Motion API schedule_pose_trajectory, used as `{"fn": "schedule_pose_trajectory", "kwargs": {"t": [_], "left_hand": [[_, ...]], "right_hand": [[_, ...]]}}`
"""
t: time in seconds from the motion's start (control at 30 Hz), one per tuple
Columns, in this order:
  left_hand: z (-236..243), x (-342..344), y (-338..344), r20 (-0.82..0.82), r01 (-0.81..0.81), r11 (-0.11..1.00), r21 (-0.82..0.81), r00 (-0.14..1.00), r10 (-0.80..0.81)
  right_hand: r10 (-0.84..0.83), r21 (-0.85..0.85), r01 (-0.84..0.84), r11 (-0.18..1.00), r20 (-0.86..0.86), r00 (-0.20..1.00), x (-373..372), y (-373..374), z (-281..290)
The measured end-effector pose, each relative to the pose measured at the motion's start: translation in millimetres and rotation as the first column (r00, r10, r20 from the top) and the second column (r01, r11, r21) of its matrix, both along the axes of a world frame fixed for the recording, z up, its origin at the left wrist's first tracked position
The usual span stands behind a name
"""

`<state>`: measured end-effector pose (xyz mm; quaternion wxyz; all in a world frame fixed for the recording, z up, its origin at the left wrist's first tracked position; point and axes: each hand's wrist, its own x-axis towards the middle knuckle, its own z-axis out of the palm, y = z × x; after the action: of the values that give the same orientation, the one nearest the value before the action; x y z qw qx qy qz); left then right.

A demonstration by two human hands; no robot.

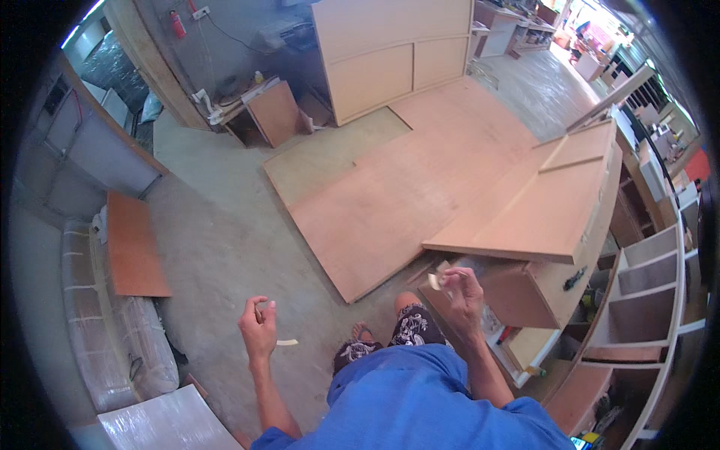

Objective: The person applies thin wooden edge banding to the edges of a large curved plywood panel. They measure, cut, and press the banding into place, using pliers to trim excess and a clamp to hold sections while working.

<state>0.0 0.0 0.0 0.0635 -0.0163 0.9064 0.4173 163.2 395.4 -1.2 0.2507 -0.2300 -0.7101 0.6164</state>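
Note:
My right hand point(465, 298) is raised in front of the stacked boards, its fingers pinched on a short, curled pale strip point(435, 281); whether it is tape or wood edging I cannot tell. To the left, my left hand point(258, 328) hangs over the bare concrete, fingers loosely bent and thumb apart, with nothing visible in it. Near that wrist shows another small pale strip point(287, 343), apart from the hand. Just beyond my right hand is the near edge of a framed wooden panel point(525, 214), tilted on top of a brown box-like cabinet point(517, 289).
Large plywood sheets point(390, 202) lie flat ahead, with a tall framed panel point(397, 64) standing behind them. At left, an orange-brown board point(135, 247) leans by plastic-wrapped pieces point(97, 322). White-edged shelving point(637, 315) lines the right. A sandaled foot point(363, 332) stands below.

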Motion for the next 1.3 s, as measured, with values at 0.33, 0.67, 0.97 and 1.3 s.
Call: {"fn": "schedule_pose_trajectory", "kwargs": {"t": [0.33, 0.67, 0.97, 1.3], "left_hand": [[-6, -147, 120, -0.164, 0.174, 0.837, 0.518, 0.981, -0.102], [14, -376, 351, -0.257, 0.417, 0.814, 0.404, 0.906, -0.336], [73, -532, 508, -0.557, 0.611, 0.781, 0.129, 0.697, -0.452], [23, -760, 625, -0.300, 0.202, 0.859, 0.470, 0.952, -0.059]], "right_hand": [[0.245, 0.195, -0.268, 0.943, 0.133, 0.960, -164, 39, -27], [0.433, 0.189, -0.473, 0.861, 0.215, 0.875, -391, 176, -72], [0.141, 0.223, -0.225, 0.949, 0.336, 0.931, -518, 354, -2], [0.226, 0.146, -0.308, 0.940, 0.409, 0.884, -684, 460, -56]]}}
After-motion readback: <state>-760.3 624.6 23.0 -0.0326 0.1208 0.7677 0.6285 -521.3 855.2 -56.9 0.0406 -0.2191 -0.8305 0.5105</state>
